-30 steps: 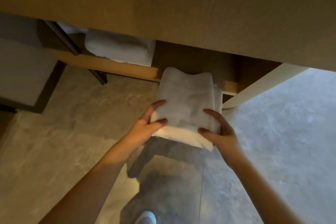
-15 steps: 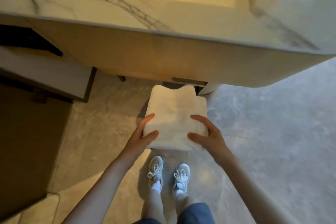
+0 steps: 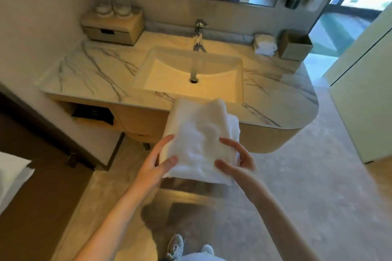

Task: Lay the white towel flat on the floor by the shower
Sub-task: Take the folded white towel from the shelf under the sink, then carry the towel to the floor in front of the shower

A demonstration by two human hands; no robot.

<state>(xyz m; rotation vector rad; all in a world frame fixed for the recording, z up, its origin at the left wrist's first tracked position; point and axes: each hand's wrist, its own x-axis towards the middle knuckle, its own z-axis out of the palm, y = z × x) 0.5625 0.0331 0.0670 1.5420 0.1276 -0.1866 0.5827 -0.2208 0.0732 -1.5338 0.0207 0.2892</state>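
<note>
The person stands facing the marble bench [image 3: 89, 74] and holds the folded white towel [image 3: 199, 140] out in front, above the floor [image 3: 318, 186] and level with the bench's front edge. The towel is still a thick folded bundle, its far end rumpled and overlapping the rim of the basin [image 3: 169, 70] from this angle. The left hand [image 3: 157, 165] has its grip closed on the near left corner, thumb on top and fingers under the fold. The right hand [image 3: 237, 163] grips the near right corner the same way, thumb pressed on the top layer. Behind the basin a chrome tap [image 3: 199, 34] rises, with a small drawer box [image 3: 113, 25] at the back left and rolled cloths [image 3: 265, 44] at the back right. Two white shoes [image 3: 176, 248] show on the floor below.
</note>
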